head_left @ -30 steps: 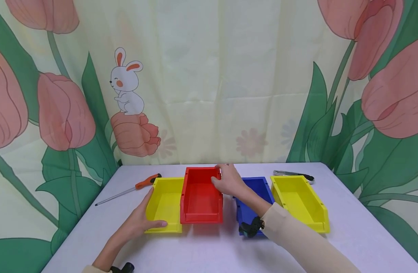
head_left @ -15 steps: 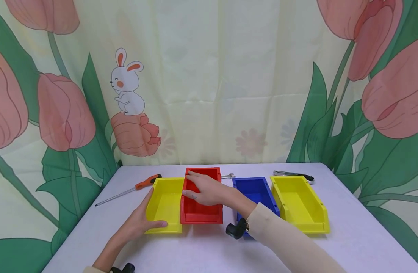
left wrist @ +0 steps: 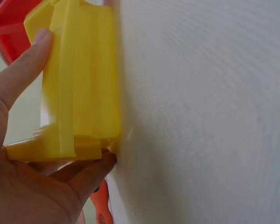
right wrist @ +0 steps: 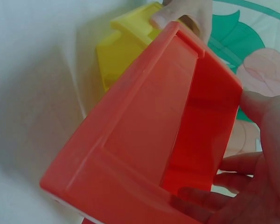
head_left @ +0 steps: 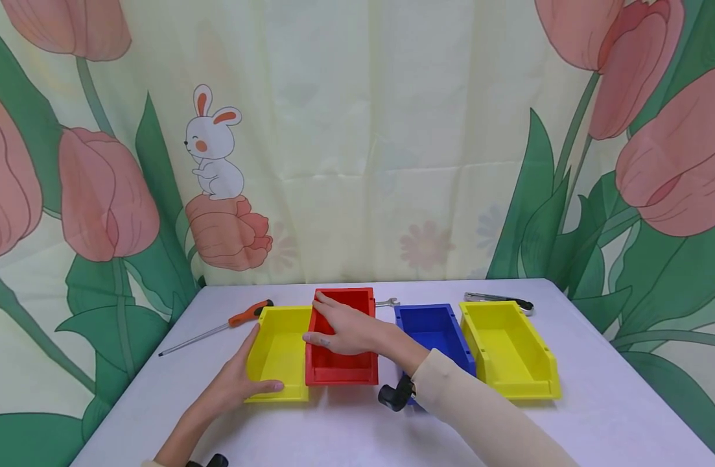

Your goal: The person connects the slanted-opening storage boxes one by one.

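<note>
In the head view, four bins stand on the white table (head_left: 345, 428) in front of a curtain (head_left: 334, 227) with printed tulips and a rabbit. The left hand (head_left: 240, 376) grips the left yellow bin (head_left: 281, 353) at its near left corner: the thumb lies on the front edge, the fingers are along the outer left wall. The right hand (head_left: 351, 331) reaches across the red bin (head_left: 342, 373), with fingers extended and its fingertips at the left wall. The red bin is just beside the left yellow bin, on its right. Further to the right are the blue bin (head_left: 430, 329) and the right yellow bin (head_left: 509, 350), close together. A screwdriver (head_left: 243, 317) with orange handle lies at the far left, a wrench (head_left: 387, 302) lies behind the red bin, and a metal tool (head_left: 497, 298) is behind the right yellow bin.

In the left wrist view, the corner of the left yellow bin sits between thumb and fingers. The orange handle shows below the fingers.

In the right wrist view, the red bin appears tilted, and the right thumb touches its rim. The other fingers are partly in shadow. Behind, the left hand is on the left yellow bin.
</note>
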Available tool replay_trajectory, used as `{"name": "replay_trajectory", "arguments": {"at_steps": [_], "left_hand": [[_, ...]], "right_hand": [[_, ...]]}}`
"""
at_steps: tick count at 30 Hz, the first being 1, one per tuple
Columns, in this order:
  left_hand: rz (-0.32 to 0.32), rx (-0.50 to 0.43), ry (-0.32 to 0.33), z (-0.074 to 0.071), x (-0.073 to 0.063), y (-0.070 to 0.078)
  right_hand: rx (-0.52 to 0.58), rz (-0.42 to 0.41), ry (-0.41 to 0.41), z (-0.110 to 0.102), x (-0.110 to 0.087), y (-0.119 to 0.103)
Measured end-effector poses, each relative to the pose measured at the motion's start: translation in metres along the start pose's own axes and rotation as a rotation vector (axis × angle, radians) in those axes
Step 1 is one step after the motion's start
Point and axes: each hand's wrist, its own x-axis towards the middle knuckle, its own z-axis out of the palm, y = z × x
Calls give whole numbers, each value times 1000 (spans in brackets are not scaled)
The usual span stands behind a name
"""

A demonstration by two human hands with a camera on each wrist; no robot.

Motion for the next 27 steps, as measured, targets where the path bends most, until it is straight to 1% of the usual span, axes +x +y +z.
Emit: {"name": "replay_trajectory", "arguments": {"at_steps": [2,11,17,23,27], "left_hand": [[-4,-1,-1,0,0,0],[17,-8,-1,-1,0,1],[5,4,7,0,-1,1],[9,-6,1,1,0,0],[-6,1,0,1,0,0]], "right_hand": [[-2,-2,2,0,0,0],[-1,15,3,-1,0,-1],[-1,11,-8,0,-1,-2],[-2,14,-5,3,-1,-2],[-1,10,-6,5,-1,-2]]}}
